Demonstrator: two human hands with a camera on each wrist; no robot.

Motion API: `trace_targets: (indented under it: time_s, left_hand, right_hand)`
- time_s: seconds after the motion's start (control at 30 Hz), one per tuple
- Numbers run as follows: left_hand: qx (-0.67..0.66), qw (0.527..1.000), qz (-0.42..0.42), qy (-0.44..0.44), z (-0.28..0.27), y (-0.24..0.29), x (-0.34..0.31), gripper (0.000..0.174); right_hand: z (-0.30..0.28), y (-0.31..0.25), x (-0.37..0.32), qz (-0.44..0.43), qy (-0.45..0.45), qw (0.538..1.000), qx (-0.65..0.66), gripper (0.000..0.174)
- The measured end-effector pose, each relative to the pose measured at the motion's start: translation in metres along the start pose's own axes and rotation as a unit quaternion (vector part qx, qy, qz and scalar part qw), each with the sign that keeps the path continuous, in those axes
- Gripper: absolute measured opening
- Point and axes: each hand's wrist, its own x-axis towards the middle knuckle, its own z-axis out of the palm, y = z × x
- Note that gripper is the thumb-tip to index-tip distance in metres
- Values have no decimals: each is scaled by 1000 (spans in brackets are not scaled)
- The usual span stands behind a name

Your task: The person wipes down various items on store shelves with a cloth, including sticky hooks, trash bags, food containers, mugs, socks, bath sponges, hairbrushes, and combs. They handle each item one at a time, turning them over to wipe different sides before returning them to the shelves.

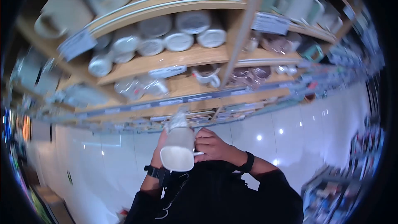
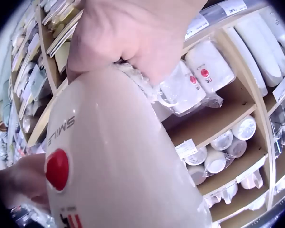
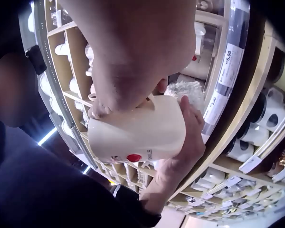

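A white mug [image 1: 177, 151] is held in front of the chest, its rim turned toward the head camera. "SMILE" lettering and a raised red dot [image 2: 57, 169] mark its side. My left hand [image 3: 190, 140] grips the mug around its base end. Crumpled clear plastic wrap [image 3: 187, 92] bunches at that end, next to the left fingers. On the other side, my right hand [image 1: 213, 145] has its fingers curled at the mug's handle [image 1: 199, 154]. The right hand hides part of the handle in the right wrist view.
Wooden shelves [image 1: 166, 60] stand ahead with rows of mugs, several in plastic. Wrapped mugs with red dots [image 2: 210, 66] sit in a nearby compartment. Price labels [image 1: 168, 71] line the shelf edges. A glossy floor [image 1: 257, 141] lies below, with another display [image 1: 344, 191] at right.
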Motion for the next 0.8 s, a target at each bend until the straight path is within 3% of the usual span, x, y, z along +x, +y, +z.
trace_targets:
  time_s: [0.03, 0.1, 0.13, 0.17, 0.2, 0.23, 0.3, 0.37, 0.47, 0.57, 0.63, 0.67, 0.7, 0.77, 0.8]
  left_hand:
    - [19, 996, -35, -79, 1, 11, 3, 56]
    - [34, 987, -106, -116, -2, 13, 23, 51]
    - [50, 978, -152, -134, 74, 17, 115, 50]
    - [66, 966, -199, -153, 54, -4, 108, 50]
    - [80, 950, -249, -171, -2, -19, 74, 50]
    - [91, 932, -296, -187, -52, -20, 53, 49]
    - [107, 893, -381, -217, -89, -27, 63, 49]
    - [115, 855, -446, -238, -115, -40, 76, 48]
    - [110, 824, -498, -248, -50, -103, 146, 48]
    - [110, 821, -505, -244, 9, -148, 204, 48]
    - [102, 836, -484, -238, -114, -83, 144, 48]
    - [94, 851, -462, -230, -96, -89, 162, 47]
    - [81, 873, -429, -219, -100, -89, 159, 47]
    - [56, 922, -332, -192, -142, -30, 149, 48]
    - [185, 938, -244, -160, -77, -28, 104, 41]
  right_hand:
    - [2, 1, 0, -10, -2, 1000, 18, 35]
    - [3, -3, -4, 13, 9, 999, 42, 36]
    - [6, -7, -8, 47, 40, 998, 3, 36]
    - [10, -10, -14, 78, 25, 995, 55, 36]
    - [14, -14, -20, 108, 16, 988, 110, 36]
    - [22, -16, -27, 143, 50, 986, 74, 36]
    - [30, -24, -43, 176, 76, 968, 162, 38]
    - [30, -45, -48, 196, 158, 961, 116, 38]
    - [43, -66, -54, 205, 261, 938, 99, 36]
    - [49, -76, -55, 284, 311, 906, 43, 29]
    - [37, -78, -55, 318, 341, 884, 21, 24]
    - [38, -73, -57, 355, 322, 877, 27, 24]
    - [44, -64, -59, 376, 298, 877, 2, 23]
    - [43, -54, -39, 380, 294, 874, 64, 25]
    - [40, -50, -24, 366, 285, 885, 42, 30]
